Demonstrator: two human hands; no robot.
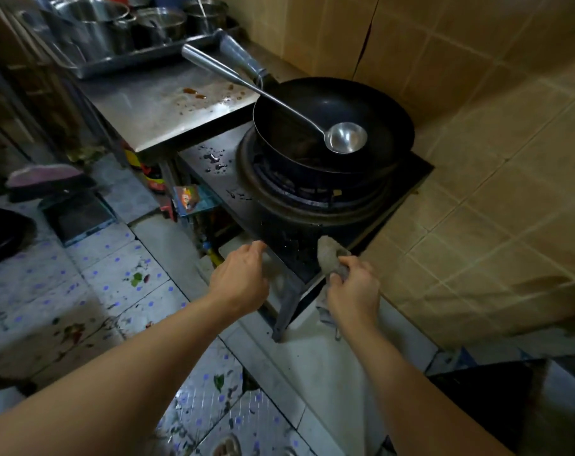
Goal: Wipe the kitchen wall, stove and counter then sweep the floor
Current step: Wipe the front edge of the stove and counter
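A dark metal stove (220,179) stands against the tan tiled wall (496,133). A black wok (332,103) sits on its burner ring with a steel ladle (345,138) resting inside. My right hand (353,286) is shut on a grey cloth (328,255), whose bunched end lies on the stove's near corner. My left hand (241,279) has its fingers curled at the stove's front edge and holds nothing that I can see. The steel counter (167,106) to the left carries brown sauce stains. The patterned floor (108,274) is littered with scraps.
A steel tray (131,57) with several pots sits at the back of the counter. Bottles and a colourful packet (190,199) are stored under the counter. Shoes (42,176) lie on the floor at left. A pale ledge (312,366) runs beneath the stove's legs.
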